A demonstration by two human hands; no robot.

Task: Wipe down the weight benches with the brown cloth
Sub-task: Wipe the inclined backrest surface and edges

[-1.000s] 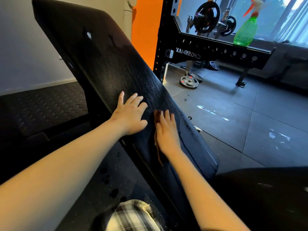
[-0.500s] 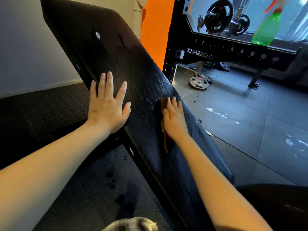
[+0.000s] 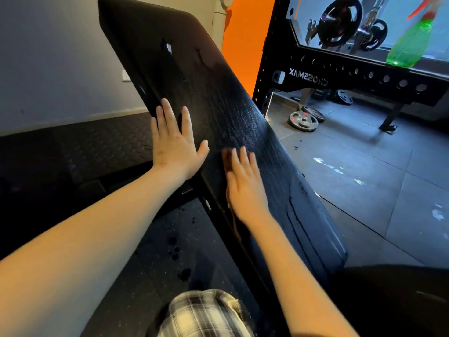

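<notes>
Left hand lies flat, fingers straight and spread, on the left edge of the tilted black textured bench pad. Right hand, fingers straight and together, presses the mostly hidden brown cloth against mid-pad; green spray bottle sits on the black rack beam.

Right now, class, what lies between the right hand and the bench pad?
The brown cloth, pressed flat under the right hand against the black bench pad; the head view shows its edge peeking out beside that hand.
</notes>
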